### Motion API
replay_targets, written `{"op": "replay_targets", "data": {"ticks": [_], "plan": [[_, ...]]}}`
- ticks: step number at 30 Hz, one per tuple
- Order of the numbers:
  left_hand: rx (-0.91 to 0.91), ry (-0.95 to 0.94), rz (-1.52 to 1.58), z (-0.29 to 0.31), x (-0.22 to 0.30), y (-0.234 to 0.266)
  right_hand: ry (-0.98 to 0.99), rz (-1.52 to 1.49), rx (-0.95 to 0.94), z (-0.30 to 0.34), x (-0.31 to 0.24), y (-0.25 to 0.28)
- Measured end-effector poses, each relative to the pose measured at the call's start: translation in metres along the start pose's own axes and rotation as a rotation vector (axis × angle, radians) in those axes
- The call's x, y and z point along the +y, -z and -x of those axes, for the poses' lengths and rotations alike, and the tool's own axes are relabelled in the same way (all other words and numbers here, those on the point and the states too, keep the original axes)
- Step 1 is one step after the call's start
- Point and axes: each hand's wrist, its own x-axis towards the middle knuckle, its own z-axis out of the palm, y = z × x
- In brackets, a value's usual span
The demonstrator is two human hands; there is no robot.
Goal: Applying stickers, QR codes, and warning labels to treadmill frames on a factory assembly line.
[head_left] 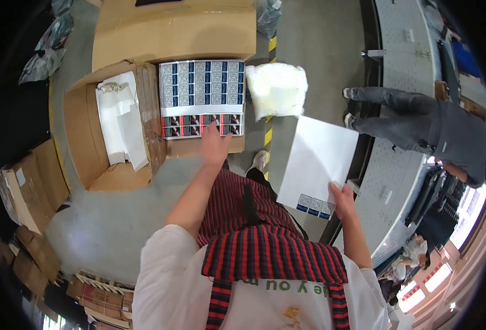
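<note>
My right hand [342, 199] grips the lower right edge of a white label sheet [321, 159]. A short row of blue-and-white printed labels remains along the sheet's near end; the rest is plain white. My left hand [215, 145] reaches forward with its fingers apart over the red-and-black labels [190, 125], and its fingertips seem to rest on them. Just beyond lies a sheet full of blue-and-white labels [201, 82]. Both sets lie on a brown cardboard surface.
An open cardboard box [80, 132] with white paper scraps [116, 118] stands at left. Beyond the labels is a large carton [171, 33]. A white plastic-wrapped bundle [277, 91] lies right of them. Another person [419, 118] stands by the long pale machine [399, 132] at right.
</note>
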Motion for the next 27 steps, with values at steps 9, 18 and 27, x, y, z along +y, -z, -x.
{"op": "replay_targets", "data": {"ticks": [9,18,27], "plan": [[0.193,0.258,-0.561,-0.013,0.019,-0.092,-0.104,0.024,0.008,-0.01,0.11,0.067],[-0.013,0.15,-0.287,-0.016,0.013,-0.069,-0.086,-0.163,0.051,-0.014,0.179,0.116],[0.08,0.269,-0.237,-0.024,-0.031,-0.047,-0.044,-0.095,-0.01,-0.007,0.15,0.077]]}}
